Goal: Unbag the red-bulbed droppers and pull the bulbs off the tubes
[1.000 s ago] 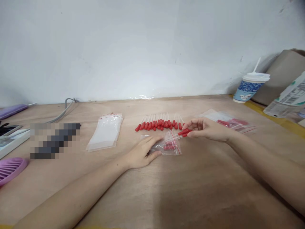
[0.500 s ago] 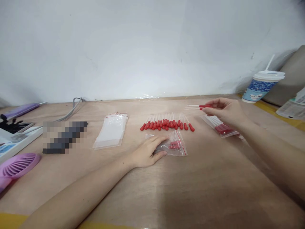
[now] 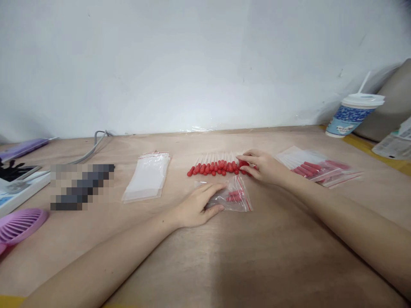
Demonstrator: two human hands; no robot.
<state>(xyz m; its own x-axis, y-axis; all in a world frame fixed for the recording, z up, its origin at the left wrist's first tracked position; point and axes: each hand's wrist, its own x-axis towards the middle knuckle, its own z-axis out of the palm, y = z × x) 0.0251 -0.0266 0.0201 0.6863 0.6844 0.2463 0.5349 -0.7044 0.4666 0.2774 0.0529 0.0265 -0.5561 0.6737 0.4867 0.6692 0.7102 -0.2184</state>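
Note:
Several droppers (image 3: pixel 212 167) with red bulbs and thin clear tubes lie in a row, bulbs toward me. At the row's right end, my right hand (image 3: pixel 260 167) has its fingers closed around red bulbs; how many is hidden. My left hand (image 3: pixel 197 205) lies on a clear zip bag (image 3: pixel 240 204) in front of the row, holding it against the table, thumb and fingers apart. Red bulbs show inside that bag, near its red-striped opening, which points right. Filled zip bags (image 3: pixel 321 167) of droppers overlap beyond my right wrist.
A stack of flat zip bags (image 3: pixel 147 177) lies left of the row. Farther left are a blurred dark object (image 3: pixel 85 186), a grey cable (image 3: pixel 93 147), a pink fan (image 3: pixel 22 226) and a purple item (image 3: pixel 24 148). A lidded cup (image 3: pixel 353 115) with a straw stands back right.
My right hand has moved left and down from above the filled bags, where it held droppers, to the row's right end. The left hand stays on the bag.

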